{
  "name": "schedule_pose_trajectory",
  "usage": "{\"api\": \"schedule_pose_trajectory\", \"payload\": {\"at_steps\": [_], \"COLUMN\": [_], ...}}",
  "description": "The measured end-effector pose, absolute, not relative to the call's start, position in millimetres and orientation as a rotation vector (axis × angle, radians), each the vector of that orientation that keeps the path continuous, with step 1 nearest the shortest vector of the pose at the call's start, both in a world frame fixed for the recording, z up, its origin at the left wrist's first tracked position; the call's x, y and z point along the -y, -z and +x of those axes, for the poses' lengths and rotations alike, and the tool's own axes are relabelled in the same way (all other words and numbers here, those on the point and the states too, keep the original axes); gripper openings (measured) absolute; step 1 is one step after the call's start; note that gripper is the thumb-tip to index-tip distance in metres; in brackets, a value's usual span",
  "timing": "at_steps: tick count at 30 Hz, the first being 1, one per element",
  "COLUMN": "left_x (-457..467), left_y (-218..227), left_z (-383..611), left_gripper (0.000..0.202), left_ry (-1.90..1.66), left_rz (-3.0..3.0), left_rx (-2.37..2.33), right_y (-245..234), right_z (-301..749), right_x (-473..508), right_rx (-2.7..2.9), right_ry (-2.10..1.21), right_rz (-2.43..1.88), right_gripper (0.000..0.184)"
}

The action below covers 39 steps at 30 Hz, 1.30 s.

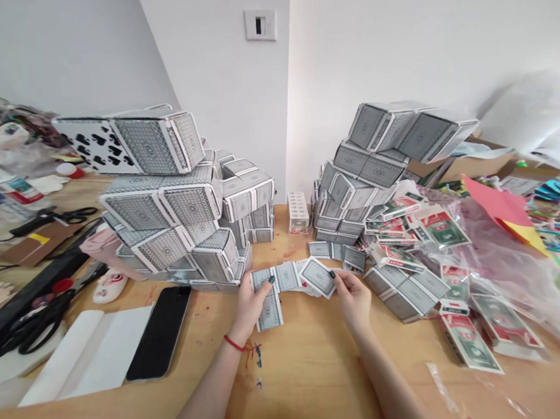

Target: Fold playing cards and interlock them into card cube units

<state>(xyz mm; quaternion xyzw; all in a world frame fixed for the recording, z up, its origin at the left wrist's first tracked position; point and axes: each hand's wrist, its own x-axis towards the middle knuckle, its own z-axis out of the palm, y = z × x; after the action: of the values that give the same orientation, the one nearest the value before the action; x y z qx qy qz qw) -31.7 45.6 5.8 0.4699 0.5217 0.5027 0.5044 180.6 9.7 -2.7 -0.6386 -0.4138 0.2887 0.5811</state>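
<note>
steadying a grey-backed playing card (265, 299) on the wooden desk (312, 359), the left grip (259, 293) closes on its edge so it cannot slide, while the right grip (334, 279) pinches a tilted card (317, 277) to hold its angle, just before the stacked card towers (166, 204).

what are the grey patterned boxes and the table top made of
The grey patterned boxes look like printed paperboard: thin folded edges, creased corners, a matte finish. The table top looks like light wood with a smooth satin sheen, though it could be veneer.
</note>
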Motion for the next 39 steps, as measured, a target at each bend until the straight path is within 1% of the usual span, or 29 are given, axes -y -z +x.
{"api": "schedule_pose_trajectory", "payload": {"at_steps": [17, 24, 32, 39], "left_x": [-44.0, -45.4, -44.5, -43.5], "left_y": [-9.0, -7.3, -7.3, -3.8], "left_z": [-31.3, -30.8, -31.4, -34.0], "left_gripper": [0.030, 0.032, 0.030, 0.029], "left_ry": [-1.227, -1.225, -1.211, -1.124], "left_rz": [1.161, 1.161, 1.210, 1.276], "left_rx": [-1.286, -1.275, -1.280, -1.260], "right_y": [7.6, 7.4, 5.1, 6.4], "right_z": [177.9, 179.8, 179.5, 193.8], "right_x": [-12.6, -12.9, -12.5, -14.2], "right_rx": [0.812, 0.727, 0.951, 1.175], "right_ry": [-0.894, -0.905, -0.894, -0.796], "right_rz": [-1.440, -1.381, -1.441, -1.527], "right_gripper": [0.029, 0.028, 0.029, 0.023]}}
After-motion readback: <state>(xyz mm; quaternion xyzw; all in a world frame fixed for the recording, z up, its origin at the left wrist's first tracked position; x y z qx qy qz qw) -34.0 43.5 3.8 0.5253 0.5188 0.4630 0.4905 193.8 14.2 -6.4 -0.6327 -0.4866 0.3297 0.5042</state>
